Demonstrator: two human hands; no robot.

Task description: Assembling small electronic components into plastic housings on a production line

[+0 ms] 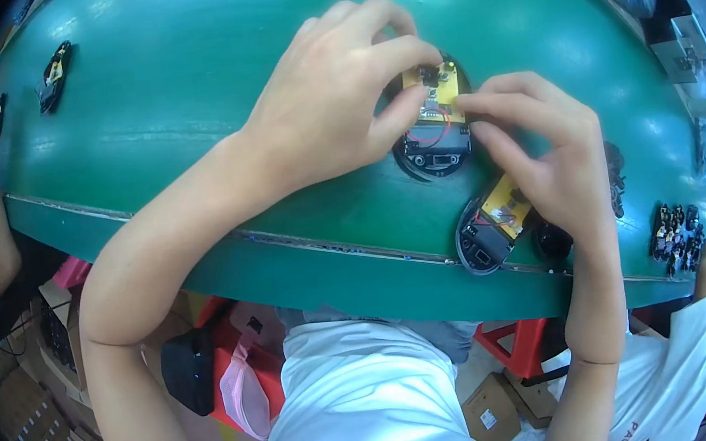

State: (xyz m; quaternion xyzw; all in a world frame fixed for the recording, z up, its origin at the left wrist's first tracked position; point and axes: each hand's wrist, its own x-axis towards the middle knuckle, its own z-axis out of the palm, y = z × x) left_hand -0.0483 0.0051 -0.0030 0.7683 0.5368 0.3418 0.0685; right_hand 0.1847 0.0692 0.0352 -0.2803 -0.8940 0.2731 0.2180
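Both bare forearms reach up from below. The left hand (336,89) curls, fingertips pinched together. The right hand (546,164) bends at the wrist, fingers hooked, nearly touching the left.

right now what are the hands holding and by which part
Both hands pinch the small yellow circuit board in the round black housing: left hand at its upper left edge, right hand at its right edge. The housing rests on the green table.

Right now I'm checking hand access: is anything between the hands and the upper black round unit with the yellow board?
Nothing visible: both hands' fingertips are already on the yellow board, left hand, right hand.
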